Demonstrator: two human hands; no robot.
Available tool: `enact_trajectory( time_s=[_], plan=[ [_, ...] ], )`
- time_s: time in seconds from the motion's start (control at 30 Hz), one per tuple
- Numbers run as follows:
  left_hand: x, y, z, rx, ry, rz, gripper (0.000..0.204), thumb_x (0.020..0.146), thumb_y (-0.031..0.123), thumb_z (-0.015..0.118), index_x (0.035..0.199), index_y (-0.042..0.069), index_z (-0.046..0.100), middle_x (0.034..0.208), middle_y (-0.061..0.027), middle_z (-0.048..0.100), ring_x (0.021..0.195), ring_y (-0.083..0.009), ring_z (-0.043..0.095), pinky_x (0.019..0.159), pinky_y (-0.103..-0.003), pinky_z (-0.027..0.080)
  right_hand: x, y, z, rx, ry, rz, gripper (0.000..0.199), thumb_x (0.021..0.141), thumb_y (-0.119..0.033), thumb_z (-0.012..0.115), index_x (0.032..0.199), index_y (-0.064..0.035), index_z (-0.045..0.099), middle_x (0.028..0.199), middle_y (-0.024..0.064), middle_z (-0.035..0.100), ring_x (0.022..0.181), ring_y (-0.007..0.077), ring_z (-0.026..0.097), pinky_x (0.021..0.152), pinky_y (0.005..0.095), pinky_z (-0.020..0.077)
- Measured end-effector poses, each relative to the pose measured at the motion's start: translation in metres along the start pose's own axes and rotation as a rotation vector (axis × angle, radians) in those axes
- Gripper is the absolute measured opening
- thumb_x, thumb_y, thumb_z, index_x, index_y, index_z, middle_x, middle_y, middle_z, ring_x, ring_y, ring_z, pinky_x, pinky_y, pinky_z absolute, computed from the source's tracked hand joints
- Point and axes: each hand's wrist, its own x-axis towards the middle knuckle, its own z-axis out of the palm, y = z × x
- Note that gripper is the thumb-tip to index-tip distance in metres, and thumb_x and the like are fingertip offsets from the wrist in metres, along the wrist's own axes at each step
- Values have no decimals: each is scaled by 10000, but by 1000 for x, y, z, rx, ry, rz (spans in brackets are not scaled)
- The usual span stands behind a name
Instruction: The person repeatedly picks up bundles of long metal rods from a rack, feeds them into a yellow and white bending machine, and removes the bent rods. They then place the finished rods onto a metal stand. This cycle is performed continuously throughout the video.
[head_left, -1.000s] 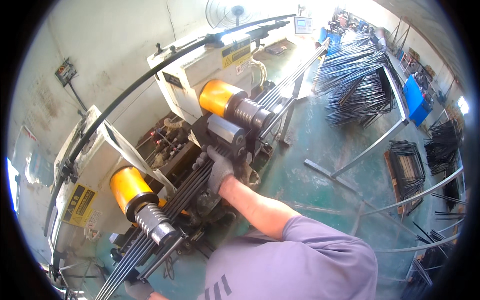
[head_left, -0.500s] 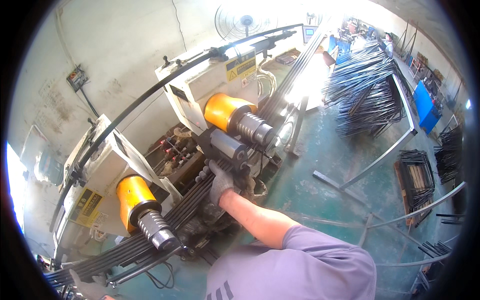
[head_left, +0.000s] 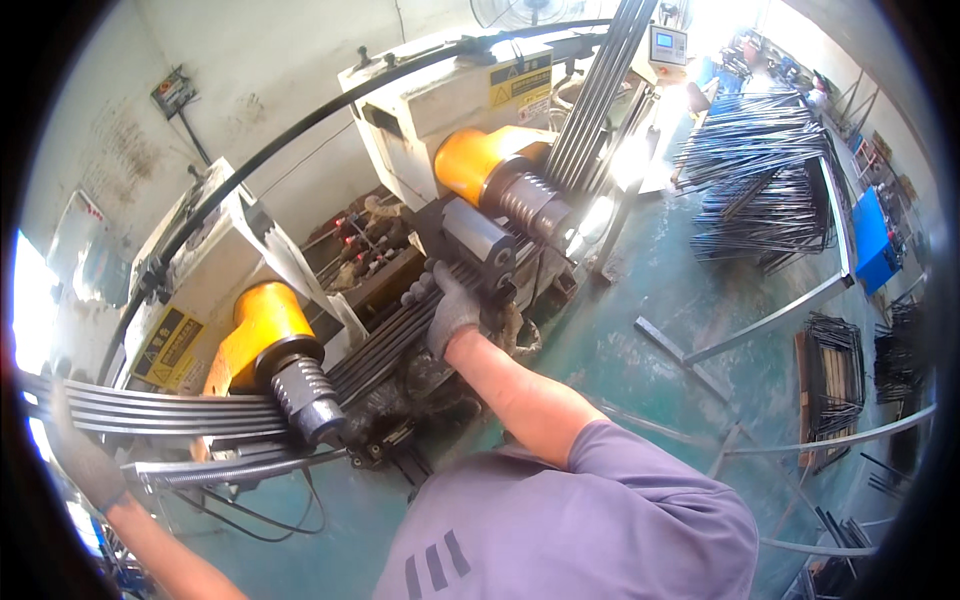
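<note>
Several dark metal rods (head_left: 385, 340) lie side by side across a bending machine with two yellow-housed rollers (head_left: 270, 315). My right hand (head_left: 455, 315), in a grey glove, is closed around the rods beside the dark steel block (head_left: 475, 240) at the middle. Beyond the left roller the rods run toward the left edge; beyond the right roller they rise steeply. My left hand (head_left: 85, 455), gloved too, lies across the rods' left stretch. Its fingers are blurred, so their grip is unclear.
A curved black bar (head_left: 290, 140) spans the two white machine housings (head_left: 450, 95). A control box with a small screen (head_left: 667, 45) stands at the far end. On the right are a large heap of bent rods (head_left: 760, 180), a metal frame (head_left: 770, 320) and a blue panel (head_left: 872, 240).
The rods' outer stretches have swung up and away at both rollers, so the bundle is now bent. My left hand has risen with the left stretch; my right hand keeps its hold.
</note>
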Motion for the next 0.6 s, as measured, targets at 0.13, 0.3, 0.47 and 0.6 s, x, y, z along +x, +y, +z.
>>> enact_trajectory(
  time_s=[0.13, 0.3, 0.47, 0.6],
  plan=[
    [-1, 15, 13, 19, -204, 77, 421, 1062, 351, 633, 1320, 29, 723, 1184, -83, 693, 1089, -191, 656, 990, -346, 492, -1, 8, 1, 8, -27, 43, 150, 1094, -240, 621, 1112, -91, 623, 774, 8, 525, 678, 190, 509, 701, 389, 491],
    [-18, 46, 94, 211, -254, 310, 388, 1060, 341, 640, 1263, 25, 737, 1063, -74, 720, 997, -176, 675, 941, -342, 499, -3, -2, 2, 20, -22, 4, 163, 1096, -250, 620, 1118, -89, 623, 772, 8, 523, 677, 192, 508, 698, 390, 490],
    [-23, 64, 113, 434, -289, 261, 391, 1042, 332, 634, 1269, 20, 699, 1055, -102, 706, 988, -200, 657, 950, -359, 484, -1, 2, 1, 23, -54, 5, 172, 1101, -254, 610, 1123, -85, 625, 776, 8, 519, 684, 189, 505, 700, 391, 490],
    [-12, 49, 105, 359, -347, 352, 333, 1056, 267, 620, 1266, 20, 699, 1100, -98, 703, 1014, -194, 655, 951, -358, 488, -1, 4, -1, 18, -92, 2, 170, 1106, -249, 597, 1121, -81, 625, 775, 9, 519, 690, 190, 506, 704, 390, 491]
  ],
)
